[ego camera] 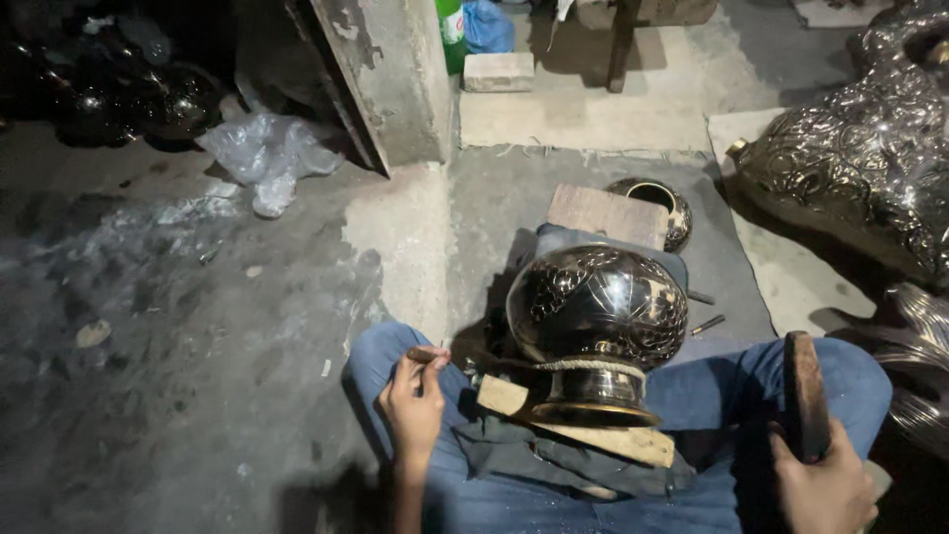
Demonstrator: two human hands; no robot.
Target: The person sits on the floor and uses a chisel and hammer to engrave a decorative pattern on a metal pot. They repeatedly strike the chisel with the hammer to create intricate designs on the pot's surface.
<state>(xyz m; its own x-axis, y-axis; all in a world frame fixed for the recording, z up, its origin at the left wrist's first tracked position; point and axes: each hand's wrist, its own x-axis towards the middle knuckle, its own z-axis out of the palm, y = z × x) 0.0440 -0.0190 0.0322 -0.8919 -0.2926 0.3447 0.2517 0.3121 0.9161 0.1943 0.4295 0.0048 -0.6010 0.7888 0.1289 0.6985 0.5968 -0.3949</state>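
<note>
A round engraved metal pot (596, 302) lies tilted on a wooden slat (583, 427) and dark cloth across my lap. My left hand (413, 400) rests on my left knee, fingers pinched on a small thin chisel (427, 354) that points toward the pot. At the lower right, my right hand (825, 487) grips a wooden mallet (806, 394) held upright, apart from the pot.
A wooden block (608, 215) and a smaller metal bowl (667, 203) sit beyond the pot. Thin tools (707, 324) lie on the floor. Large embossed metalwork (860, 158) fills the right. A concrete pillar (390, 79), a crumpled plastic bag (269, 153) and dark pots (119, 94) stand at the back left.
</note>
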